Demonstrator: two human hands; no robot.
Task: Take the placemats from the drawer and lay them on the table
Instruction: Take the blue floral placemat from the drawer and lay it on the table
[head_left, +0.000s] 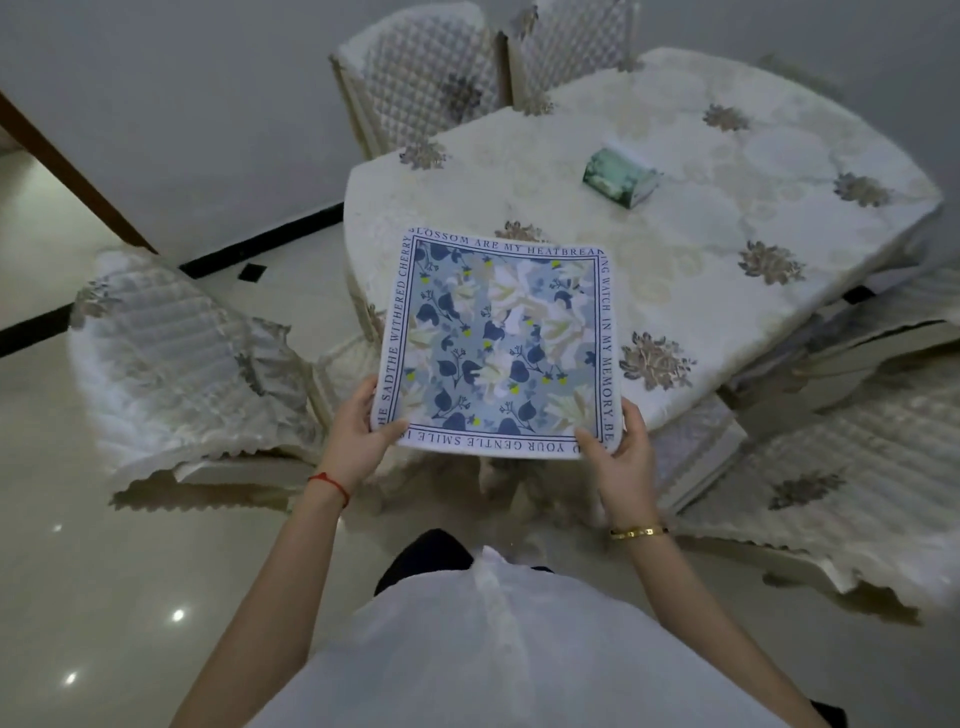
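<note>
- Both hands are gripping: my left hand (358, 434) is pinching the placemat (496, 345) at its near left corner, thumb on top, and my right hand (621, 452) is clamping the near right corner.
- I am holding the placemat flat in the air, its far half hanging over the near corner of the worktop (779, 171), not yet resting there.
- No mat is lying on the worktop so far; whether I am carrying one mat or several stacked, I cannot tell.
- Square, round-cornered, blue floral print with a lettered border; it is looking fairly stiff.
- An embroidered cream cloth is covering the worktop, a green tissue pack (621, 179) is sitting mid-way, and quilted chairs (182, 358) are standing around.
</note>
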